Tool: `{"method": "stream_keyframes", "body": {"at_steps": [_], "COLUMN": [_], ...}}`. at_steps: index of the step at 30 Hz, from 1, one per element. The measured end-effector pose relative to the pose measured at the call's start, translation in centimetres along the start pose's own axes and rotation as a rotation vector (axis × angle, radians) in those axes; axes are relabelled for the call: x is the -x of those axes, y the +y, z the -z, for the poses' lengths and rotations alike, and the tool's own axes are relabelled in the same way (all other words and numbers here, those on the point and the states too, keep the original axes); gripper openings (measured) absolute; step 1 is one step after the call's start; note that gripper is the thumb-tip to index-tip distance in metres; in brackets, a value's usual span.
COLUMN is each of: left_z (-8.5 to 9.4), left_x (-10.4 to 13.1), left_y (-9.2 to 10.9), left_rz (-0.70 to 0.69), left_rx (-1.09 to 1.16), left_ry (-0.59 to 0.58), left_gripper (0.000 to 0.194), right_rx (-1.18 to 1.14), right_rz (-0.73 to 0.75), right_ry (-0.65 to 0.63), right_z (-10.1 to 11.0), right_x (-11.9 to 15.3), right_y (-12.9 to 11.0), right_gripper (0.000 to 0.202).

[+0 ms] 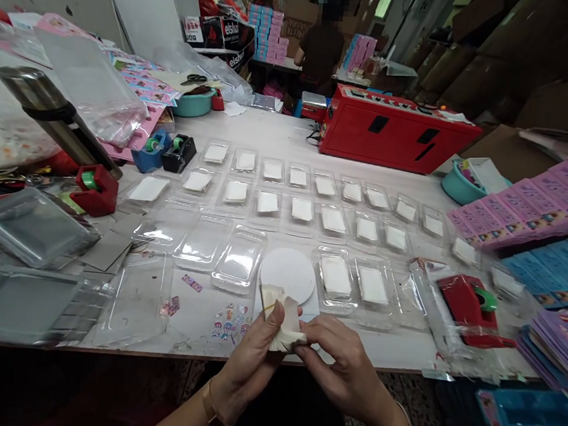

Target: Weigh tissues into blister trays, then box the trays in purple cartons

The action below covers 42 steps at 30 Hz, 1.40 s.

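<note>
My left hand point(253, 351) holds a bundle of cream-white sheets point(286, 320), with the thumb pressed on its front. The fingers of my right hand point(337, 359) pinch the bundle's right edge, where the sheets bend and fan out. Both hands are at the table's front edge, just before a round white disc point(288, 275) on a pale base. To the right of the disc, clear plastic trays point(336, 282) hold white sheet stacks. Left of it lie shiny clear trays point(239, 260) with nothing white in them. Loose stickers point(230, 322) are left of my hands.
Rows of clear trays with white stacks point(302, 209) cross the table. Tape dispensers stand left point(96, 191) and right point(473, 310). Behind are a steel flask point(57, 117), a red machine point(397, 131) and a person point(323, 46). Pink boxes point(536, 197) rise at the right.
</note>
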<state>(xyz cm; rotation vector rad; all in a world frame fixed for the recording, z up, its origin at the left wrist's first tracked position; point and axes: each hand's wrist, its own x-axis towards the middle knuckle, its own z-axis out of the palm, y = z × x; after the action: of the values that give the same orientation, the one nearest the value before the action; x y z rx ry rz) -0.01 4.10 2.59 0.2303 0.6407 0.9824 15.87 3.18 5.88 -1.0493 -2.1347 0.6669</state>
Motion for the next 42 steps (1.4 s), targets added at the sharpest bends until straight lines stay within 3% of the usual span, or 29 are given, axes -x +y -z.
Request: {"method": "stream_keyframes", "body": {"at_steps": [6, 11, 17, 21, 23, 26, 29, 32, 35, 38, 42], "left_z": [-0.1, 0.9, 1.8, 1.5, 1.5, 2.1, 3.5, 5.1, 5.9, 6.1, 6.1], "left_x": [-0.3, -0.9, -1.2, -1.4, -1.4, -1.1, -0.2, 0.6, 0.6, -0.3, -2.0], "left_y": [0.0, -0.3, -0.6, 0.1, 1.0, 2.3, 3.1, 3.5, 3.9, 4.4, 4.8], "left_rz": [0.036, 0.125, 0.183, 0.152, 0.13, 0.114, 0.071, 0.018, -0.013, -0.004, 0.067], "left_rx": [-0.031, 0.037, 0.173, 0.226, 0.246, 0.236, 0.183, 0.168, 0.16, 0.137, 0.087], "left_ry": [-0.024, -0.032, 0.038, 0.051, 0.111, 0.343, 0.451, 0.339, 0.204, 0.087, -0.018], "left_gripper": [0.045, 0.046, 0.042, 0.043, 0.038, 0.029, 0.025, 0.034, 0.043, 0.047, 0.057], "right_rx": [-0.161, -0.178, -0.191, -0.379, -0.502, -0.539, -0.251, 0.259, 0.688, 0.866, 0.891], "right_rz": [-0.108, -0.156, -0.144, -0.274, -0.369, -0.452, -0.355, -0.073, 0.211, 0.32, 0.31], "right_ry": [-0.033, -0.048, -0.01, 0.017, 0.036, 0.063, 0.089, 0.08, -0.043, -0.197, -0.246], "right_z": [0.2, 0.2, 0.5, 0.7, 1.1, 2.3, 3.6, 3.3, 1.2, -1.5, -3.3], "right_x": [-0.1, -0.1, -0.3, -0.4, -0.7, -1.7, -3.7, -5.9, -6.9, -6.5, -5.4], "right_y": [0.8, 1.3, 1.7, 2.4, 3.0, 4.1, 5.2, 6.5, 8.0, 9.1, 9.3], "right_gripper": [0.013, 0.016, 0.017, 0.022, 0.026, 0.029, 0.026, 0.023, 0.023, 0.025, 0.023]}}
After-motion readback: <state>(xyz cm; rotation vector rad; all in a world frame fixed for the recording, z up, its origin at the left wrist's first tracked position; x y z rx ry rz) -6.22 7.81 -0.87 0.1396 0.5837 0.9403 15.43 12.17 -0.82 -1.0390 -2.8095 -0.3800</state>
